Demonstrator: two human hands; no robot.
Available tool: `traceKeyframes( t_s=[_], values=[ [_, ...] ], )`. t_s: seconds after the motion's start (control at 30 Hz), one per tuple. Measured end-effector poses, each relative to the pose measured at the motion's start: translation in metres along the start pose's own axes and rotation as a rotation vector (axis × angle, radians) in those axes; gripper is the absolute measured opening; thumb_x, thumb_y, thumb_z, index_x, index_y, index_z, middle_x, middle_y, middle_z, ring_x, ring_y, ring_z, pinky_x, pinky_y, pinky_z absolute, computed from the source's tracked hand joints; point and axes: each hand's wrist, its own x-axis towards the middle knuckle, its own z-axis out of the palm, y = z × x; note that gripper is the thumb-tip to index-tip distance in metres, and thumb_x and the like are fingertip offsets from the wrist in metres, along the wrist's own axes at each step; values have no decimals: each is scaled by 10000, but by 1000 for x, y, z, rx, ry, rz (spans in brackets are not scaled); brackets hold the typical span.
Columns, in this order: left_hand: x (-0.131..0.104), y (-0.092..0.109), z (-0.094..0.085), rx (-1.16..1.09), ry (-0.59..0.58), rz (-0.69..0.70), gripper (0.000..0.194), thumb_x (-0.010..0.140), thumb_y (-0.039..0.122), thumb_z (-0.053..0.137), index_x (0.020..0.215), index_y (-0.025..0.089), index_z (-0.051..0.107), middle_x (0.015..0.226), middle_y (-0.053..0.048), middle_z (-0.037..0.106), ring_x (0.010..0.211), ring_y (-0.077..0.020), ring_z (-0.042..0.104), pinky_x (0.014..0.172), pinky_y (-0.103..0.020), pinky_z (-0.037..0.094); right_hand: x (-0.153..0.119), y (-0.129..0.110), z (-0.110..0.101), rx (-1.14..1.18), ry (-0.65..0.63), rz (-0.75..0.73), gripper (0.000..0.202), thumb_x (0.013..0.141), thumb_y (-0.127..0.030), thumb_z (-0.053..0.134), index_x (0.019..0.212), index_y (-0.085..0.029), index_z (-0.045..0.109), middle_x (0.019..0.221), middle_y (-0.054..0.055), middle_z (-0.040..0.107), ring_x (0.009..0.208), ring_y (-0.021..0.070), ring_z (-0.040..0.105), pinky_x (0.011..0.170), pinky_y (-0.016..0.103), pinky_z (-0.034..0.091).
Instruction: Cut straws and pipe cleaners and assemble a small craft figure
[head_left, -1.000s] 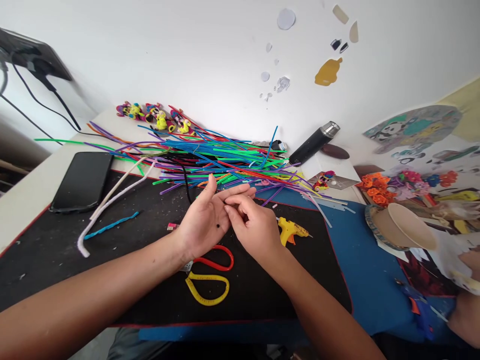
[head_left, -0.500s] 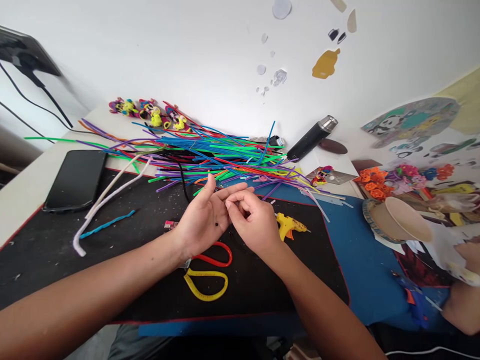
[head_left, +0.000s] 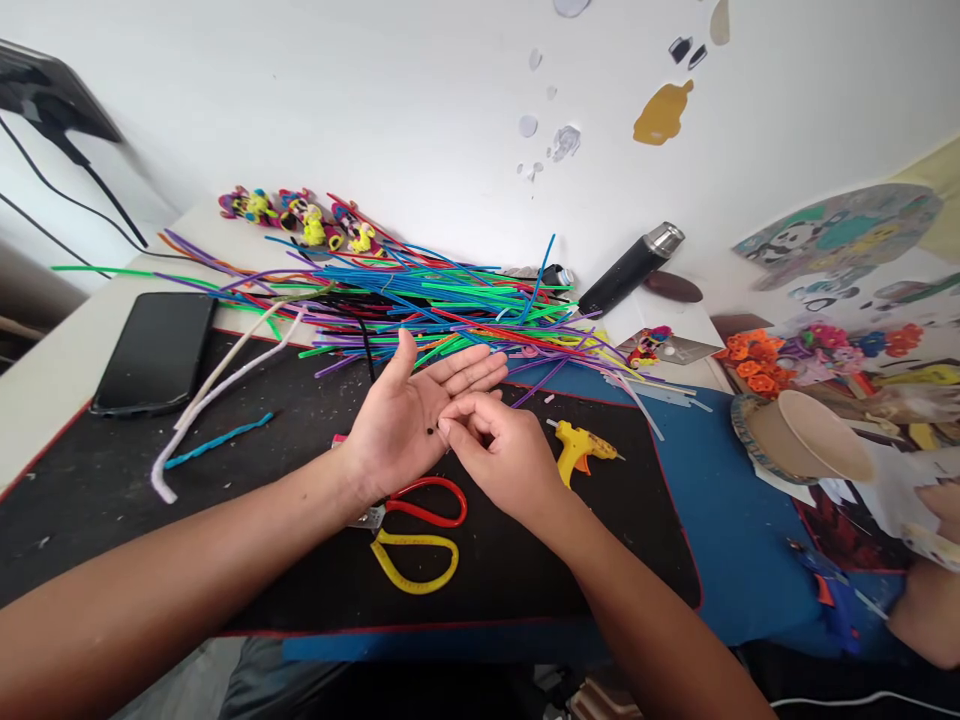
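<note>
the left hand (head_left: 401,430) lies palm up above the black cloth mat (head_left: 525,590) on the white bench (head_left: 75,350), its grip spread flat, with one tiny round black bead (head_left: 430,431) resting on the palm. the right hand (head_left: 506,450) has thumb and forefinger tips pinched together just beside the bead — whether anything small is between them, i cannot tell. under the hands, toward the mat's front edge, are metal scissors with one red and one yellow handle (head_left: 415,560). a yellow plastic glue gun (head_left: 577,450) lies near the mat's right edge; a heap of many-coloured fuzzy stems (head_left: 442,295) runs along its back edge — a black flat phone (head_left: 154,352) sits at its back left corner.
</note>
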Motion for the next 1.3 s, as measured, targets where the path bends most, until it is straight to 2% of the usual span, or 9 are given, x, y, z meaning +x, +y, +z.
traceKeyframes(
  t_s=[0.17,0.3,0.6,0.97,1.3],
  values=[
    [1,2,-2,-11,1,5,877,1128,748,354,1538,41,673,1550,-244,720,1517,-353,634,1323,-468,456,-2,3,1,37,39,-29,158,1027,-311,670,987,-224,796,612,-53,623,534,128,515,583,290,386],
    [0,3,-4,-7,-18,-20,889,1106,778,391,1560,65,668,1536,-234,733,1524,-354,627,1327,-456,448,-3,5,1,83,85,-36,164,1027,-308,661,997,-225,799,675,-25,709,555,135,586,598,281,441],
    [0,5,-2,-20,-41,4,825,1111,736,453,1509,57,702,1498,-236,757,1522,-358,630,1334,-466,443,-8,7,0,106,165,-66,184,1042,-327,675,983,-206,801,610,-51,626,517,118,508,559,271,410],
    [2,2,-8,56,-66,7,786,1104,734,474,1448,83,748,1518,-234,746,1561,-366,590,1347,-484,427,-8,5,5,26,84,-13,162,1011,-340,705,1051,-237,825,632,-46,636,556,136,544,618,279,448],
    [2,0,-7,76,-39,-10,768,1104,726,485,1336,58,787,1496,-253,751,1520,-385,623,1341,-486,428,-7,4,8,16,72,1,134,1006,-311,684,952,-236,781,602,-64,573,544,130,515,603,280,409]
  ],
)
